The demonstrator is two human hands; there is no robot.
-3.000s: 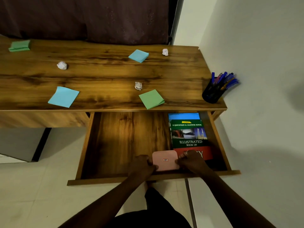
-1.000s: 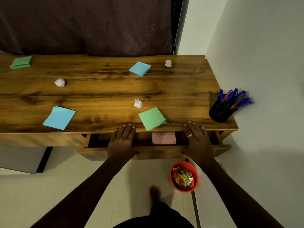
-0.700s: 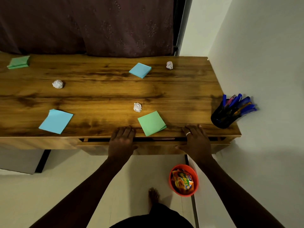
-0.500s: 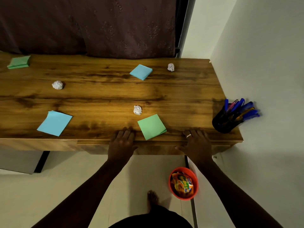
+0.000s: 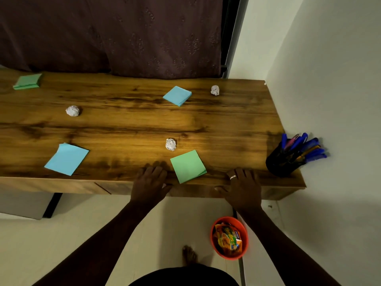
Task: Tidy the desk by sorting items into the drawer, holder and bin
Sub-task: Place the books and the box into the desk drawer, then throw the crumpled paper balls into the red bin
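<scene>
Drawer (image 5: 193,190) has slid fully shut under left hand (image 5: 149,182) and right hand (image 5: 243,187).

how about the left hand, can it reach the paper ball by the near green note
Probably yes: the left hand lies open at the desk edge, only bare wood before the paper ball.

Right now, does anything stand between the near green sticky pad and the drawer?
Yes: the drawer is shut under the desk, with the left hand and right hand at its front. The green sticky pad lies on top between them.
</scene>
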